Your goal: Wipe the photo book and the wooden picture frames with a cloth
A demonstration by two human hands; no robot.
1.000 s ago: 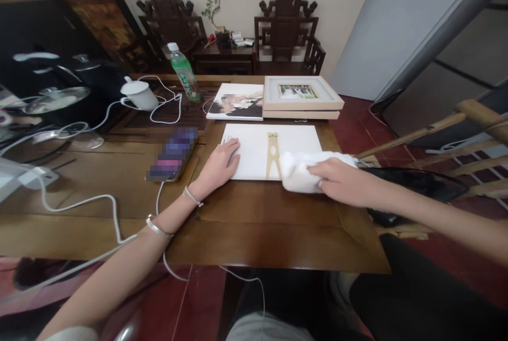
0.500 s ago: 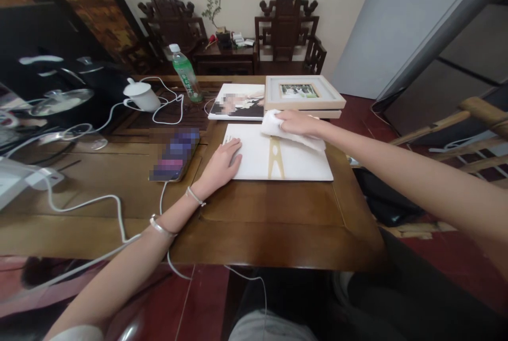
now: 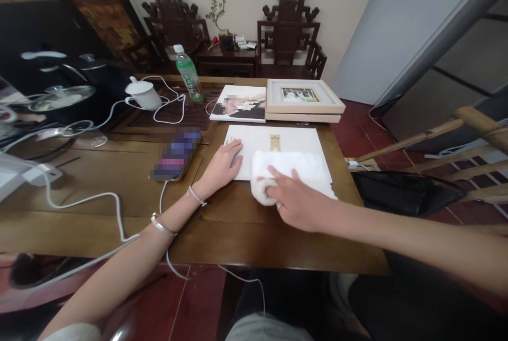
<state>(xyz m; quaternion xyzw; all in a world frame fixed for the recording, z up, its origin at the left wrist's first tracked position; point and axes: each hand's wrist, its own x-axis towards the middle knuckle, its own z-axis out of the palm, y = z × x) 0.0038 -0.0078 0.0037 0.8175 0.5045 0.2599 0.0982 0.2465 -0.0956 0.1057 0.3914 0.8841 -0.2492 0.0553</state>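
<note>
A flat white board (image 3: 248,140) with a tan, paw-like shape on its face lies on the wooden table. My left hand (image 3: 224,164) rests on its left edge, fingers stretched out and flat. Over the front right part of the board, my right hand (image 3: 296,198) grips a folded white cloth (image 3: 309,164). The cloth hides the lower end of the tan shape and hangs past the board's front edge.
Behind the board are a photo panel (image 3: 242,111) and stacked framed pictures (image 3: 305,106). A phone (image 3: 177,156) on a cable lies left, with a green bottle (image 3: 189,74) and a white lidded cup (image 3: 143,93) beyond. White cables (image 3: 91,198) cross the table's left side.
My right hand has pulled the cloth from the board's far edge toward me, down to its front edge. The top of the tan shape now shows. My left hand stays in place.
</note>
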